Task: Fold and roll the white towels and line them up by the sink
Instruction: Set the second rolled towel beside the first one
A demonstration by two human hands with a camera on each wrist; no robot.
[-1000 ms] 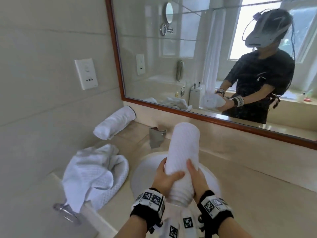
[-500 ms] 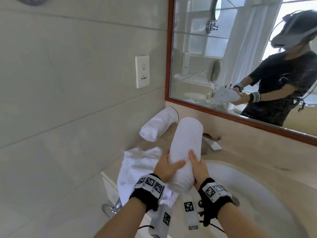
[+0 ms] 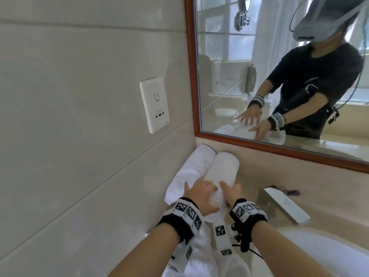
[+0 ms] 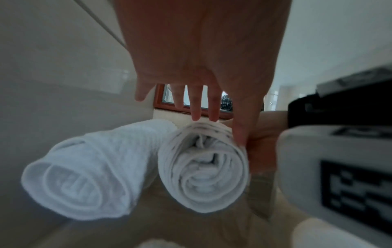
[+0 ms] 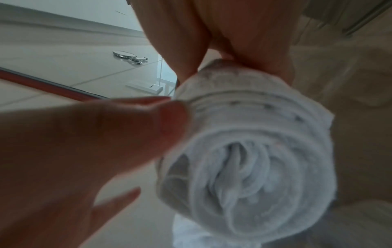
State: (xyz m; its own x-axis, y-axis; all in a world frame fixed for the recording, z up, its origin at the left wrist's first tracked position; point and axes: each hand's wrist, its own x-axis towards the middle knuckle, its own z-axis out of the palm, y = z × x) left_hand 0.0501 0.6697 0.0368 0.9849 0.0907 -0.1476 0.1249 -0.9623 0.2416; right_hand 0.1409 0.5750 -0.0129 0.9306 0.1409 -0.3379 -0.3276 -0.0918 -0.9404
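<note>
— Where are you standing?

— At a beige counter (image 3: 249, 176) under a wood-framed mirror (image 3: 279, 76), tiled wall on my left with a white socket plate (image 3: 154, 104), steel faucet (image 3: 283, 206) to my right beside the sink (image 3: 329, 254).

— And the towels?

— The rolled towel (image 3: 217, 176) lies on the counter, touching the first rolled towel (image 3: 185, 172), which sits against the wall. Both point toward the mirror.

— Your hands?

— Both arms reach forward. My left hand (image 3: 201, 196) lies across the top of the roll's near end, fingers straight and slightly spread. My right hand (image 3: 232, 193) presses its right flank, fingers straight, thumb on top. A loose towel (image 3: 201, 254) bunches beneath my wrists.
</note>
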